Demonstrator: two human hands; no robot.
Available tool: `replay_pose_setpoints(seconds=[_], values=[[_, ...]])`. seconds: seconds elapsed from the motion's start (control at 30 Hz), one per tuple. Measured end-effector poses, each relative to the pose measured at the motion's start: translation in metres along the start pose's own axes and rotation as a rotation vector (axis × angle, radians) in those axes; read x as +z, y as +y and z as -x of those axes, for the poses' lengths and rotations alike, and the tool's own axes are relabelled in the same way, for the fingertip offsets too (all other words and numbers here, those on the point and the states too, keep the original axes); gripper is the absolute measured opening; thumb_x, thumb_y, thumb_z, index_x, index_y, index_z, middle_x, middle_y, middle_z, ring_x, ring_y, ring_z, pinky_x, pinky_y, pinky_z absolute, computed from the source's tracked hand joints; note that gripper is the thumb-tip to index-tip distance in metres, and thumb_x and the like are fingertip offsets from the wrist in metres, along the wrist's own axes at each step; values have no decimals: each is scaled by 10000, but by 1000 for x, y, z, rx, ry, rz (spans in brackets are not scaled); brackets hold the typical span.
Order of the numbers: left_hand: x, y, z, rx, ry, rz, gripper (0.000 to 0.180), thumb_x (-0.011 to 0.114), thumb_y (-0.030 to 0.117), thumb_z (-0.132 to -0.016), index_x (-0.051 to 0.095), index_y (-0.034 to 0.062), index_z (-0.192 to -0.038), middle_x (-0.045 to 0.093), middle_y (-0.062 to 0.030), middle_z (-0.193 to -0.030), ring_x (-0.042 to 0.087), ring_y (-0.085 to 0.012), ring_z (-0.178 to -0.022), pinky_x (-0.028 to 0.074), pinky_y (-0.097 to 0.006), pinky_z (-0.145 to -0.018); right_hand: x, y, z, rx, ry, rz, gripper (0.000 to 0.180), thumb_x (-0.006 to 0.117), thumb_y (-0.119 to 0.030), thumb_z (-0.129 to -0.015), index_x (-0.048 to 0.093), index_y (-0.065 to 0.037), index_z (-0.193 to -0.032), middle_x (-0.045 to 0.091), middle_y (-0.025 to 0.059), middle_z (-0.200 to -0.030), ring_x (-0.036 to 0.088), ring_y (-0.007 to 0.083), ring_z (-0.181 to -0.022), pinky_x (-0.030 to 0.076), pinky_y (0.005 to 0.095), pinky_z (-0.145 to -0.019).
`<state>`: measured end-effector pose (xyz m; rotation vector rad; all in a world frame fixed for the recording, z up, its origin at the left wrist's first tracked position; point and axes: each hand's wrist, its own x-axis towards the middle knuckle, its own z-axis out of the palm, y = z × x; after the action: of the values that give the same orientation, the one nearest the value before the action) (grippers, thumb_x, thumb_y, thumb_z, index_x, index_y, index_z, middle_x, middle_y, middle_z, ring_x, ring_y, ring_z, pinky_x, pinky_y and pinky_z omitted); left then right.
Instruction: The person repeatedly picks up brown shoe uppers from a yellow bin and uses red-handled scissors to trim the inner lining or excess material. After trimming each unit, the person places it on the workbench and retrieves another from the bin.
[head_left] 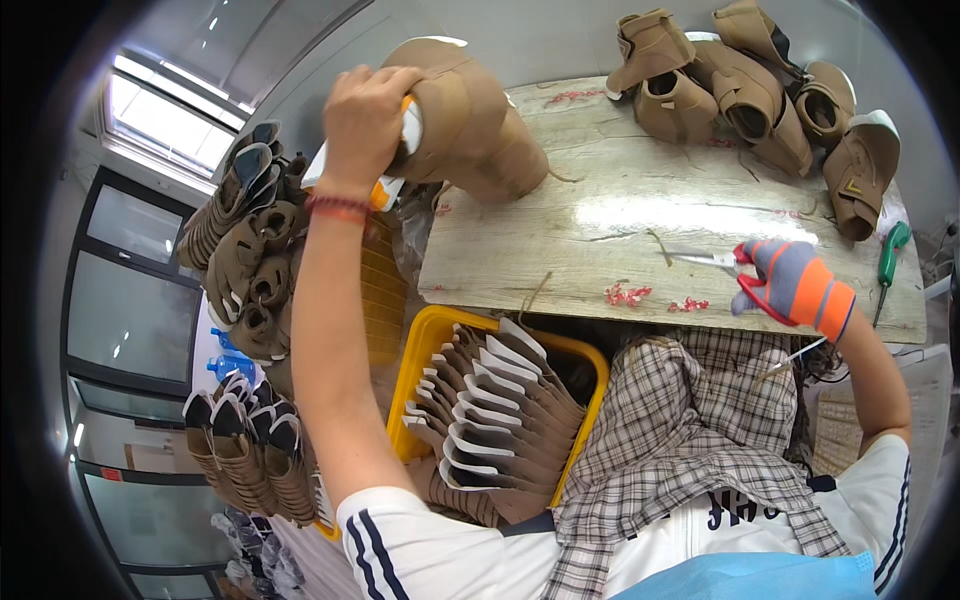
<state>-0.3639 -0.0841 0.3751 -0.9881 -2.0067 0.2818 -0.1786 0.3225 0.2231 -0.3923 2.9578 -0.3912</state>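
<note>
My left hand (pixel 365 120) is raised at the table's left end, gripping a tan shoe upper (pixel 470 125) mounted on a white and orange form. My right hand (pixel 795 282), in a grey, orange and red glove, holds red-handled scissors (pixel 712 260) with the blades pointing left over the wooden table top (pixel 600 230). A pile of tan shoe uppers (pixel 760 90) lies at the table's far right. Below the table edge, a yellow crate (pixel 430 340) holds several brown shoe pieces with white linings.
Stacks of tan uppers (pixel 245 250) lean at the left, more below them (pixel 250 450). A green-handled tool (pixel 890 255) lies at the table's right edge. A plaid cloth (pixel 680 440) covers my lap. Small red scraps (pixel 625 295) dot the table's near edge.
</note>
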Motion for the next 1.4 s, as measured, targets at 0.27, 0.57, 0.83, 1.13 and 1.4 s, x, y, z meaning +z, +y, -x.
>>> replay_pose_setpoints(seconds=[0.27, 0.57, 0.83, 1.13, 1.4], values=[[131, -31, 15, -554, -428, 1065, 512, 538, 38, -849, 494, 138, -1349, 578, -172, -1251, 540, -270, -1193, 437, -366, -994, 75, 39, 59, 175, -149, -351, 727, 825, -513, -613, 612, -19, -1101, 679, 166, -857, 663, 327, -834, 512, 362, -740], [79, 38, 125, -1295, 94, 1211, 406, 524, 134, -951, 471, 16, -1336, 556, -150, -1202, 576, -198, -1018, 513, -316, -798, 146, 57, 100, 258, 19, -550, 571, 851, -343, -664, 622, 11, -1048, 680, 167, -897, 670, 308, -828, 527, 345, -726], [68, 102, 74, -887, 486, 227, 143, 554, 40, -897, 615, -8, -1017, 613, -98, -987, 533, -143, -681, 462, -275, -633, 174, 52, 116, 118, 571, -559, 254, 715, -92, -655, 547, -51, -841, 645, 136, -857, 597, 325, -745, 498, 382, -672], [82, 40, 40, -938, -17, 354, 220, 689, 56, -779, 696, -21, -985, 713, -144, -864, 691, -221, -782, 530, -318, -727, 177, 60, 123, 90, 534, -524, 335, 730, -71, -590, 526, -59, -856, 652, 130, -934, 594, 334, -806, 494, 395, -696], [94, 26, 42, -911, -50, 239, 143, 645, 107, -810, 688, -9, -883, 695, -159, -795, 672, -298, -756, 504, -378, -715, 168, 52, 112, 77, 468, -552, 314, 674, -5, -606, 510, -64, -867, 626, 138, -895, 605, 317, -815, 495, 388, -680]])
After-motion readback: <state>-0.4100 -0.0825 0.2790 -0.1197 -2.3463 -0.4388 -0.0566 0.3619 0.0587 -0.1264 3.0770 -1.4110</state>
